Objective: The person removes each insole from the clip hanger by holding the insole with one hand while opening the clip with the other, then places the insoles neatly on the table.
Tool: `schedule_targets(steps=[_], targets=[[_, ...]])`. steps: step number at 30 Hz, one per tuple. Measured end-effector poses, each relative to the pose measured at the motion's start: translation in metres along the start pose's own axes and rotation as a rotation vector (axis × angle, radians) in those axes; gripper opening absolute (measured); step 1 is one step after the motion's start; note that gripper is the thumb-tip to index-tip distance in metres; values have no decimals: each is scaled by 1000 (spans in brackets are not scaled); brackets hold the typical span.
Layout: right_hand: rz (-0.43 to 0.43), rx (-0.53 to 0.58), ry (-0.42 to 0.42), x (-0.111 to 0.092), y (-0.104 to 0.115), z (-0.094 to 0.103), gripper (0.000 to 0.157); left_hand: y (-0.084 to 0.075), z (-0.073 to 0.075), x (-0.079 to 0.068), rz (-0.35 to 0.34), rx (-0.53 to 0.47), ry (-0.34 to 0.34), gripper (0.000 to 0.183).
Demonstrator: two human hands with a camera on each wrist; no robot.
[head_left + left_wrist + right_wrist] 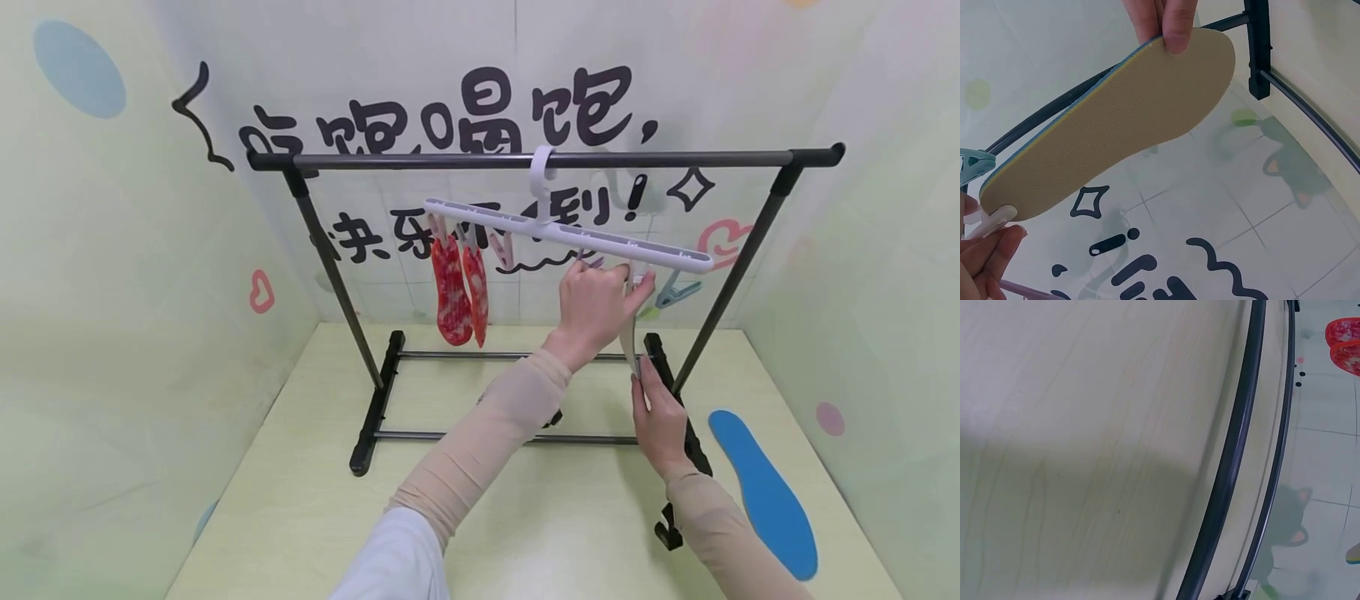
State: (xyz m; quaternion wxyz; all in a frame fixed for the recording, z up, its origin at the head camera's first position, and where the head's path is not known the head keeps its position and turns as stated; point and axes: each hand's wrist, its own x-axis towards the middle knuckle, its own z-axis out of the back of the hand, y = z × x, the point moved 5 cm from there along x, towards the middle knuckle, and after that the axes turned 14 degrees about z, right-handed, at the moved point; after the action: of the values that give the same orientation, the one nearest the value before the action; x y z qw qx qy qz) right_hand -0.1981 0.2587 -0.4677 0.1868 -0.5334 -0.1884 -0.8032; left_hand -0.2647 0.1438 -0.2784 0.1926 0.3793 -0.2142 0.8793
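A beige insole (1110, 125) with a blue edge hangs lengthwise below the right part of a white hanger (630, 247). At its upper end a white clip (997, 219) overlaps the insole, and my left hand (596, 304) pinches that clip just under the hanger bar. Lower down, my right hand (662, 421) holds the insole's other end between thumb and fingers. A teal clip (677, 292) dangles to the right of my left hand. In the right wrist view, neither hand shows.
The hanger hooks over a black rack's top bar (375, 162). Two red patterned insoles (452, 292) hang from clips on its left side, beside a vacant pink clip (501, 248). A blue insole (765, 492) lies on the table to the right of the rack's foot.
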Motion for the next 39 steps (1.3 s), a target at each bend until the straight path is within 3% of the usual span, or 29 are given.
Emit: schedule_targets(steps=[9, 23, 39], targets=[[-47, 6, -33, -10, 1, 3, 47, 3, 1, -2, -2, 7, -8, 43], [-138, -1, -13, -27, -2, 16, 44, 6, -1, 1, 23, -16, 5, 40], [-73, 6, -1, -36, 9, 17, 44, 11, 3, 1, 40, -21, 8, 36]])
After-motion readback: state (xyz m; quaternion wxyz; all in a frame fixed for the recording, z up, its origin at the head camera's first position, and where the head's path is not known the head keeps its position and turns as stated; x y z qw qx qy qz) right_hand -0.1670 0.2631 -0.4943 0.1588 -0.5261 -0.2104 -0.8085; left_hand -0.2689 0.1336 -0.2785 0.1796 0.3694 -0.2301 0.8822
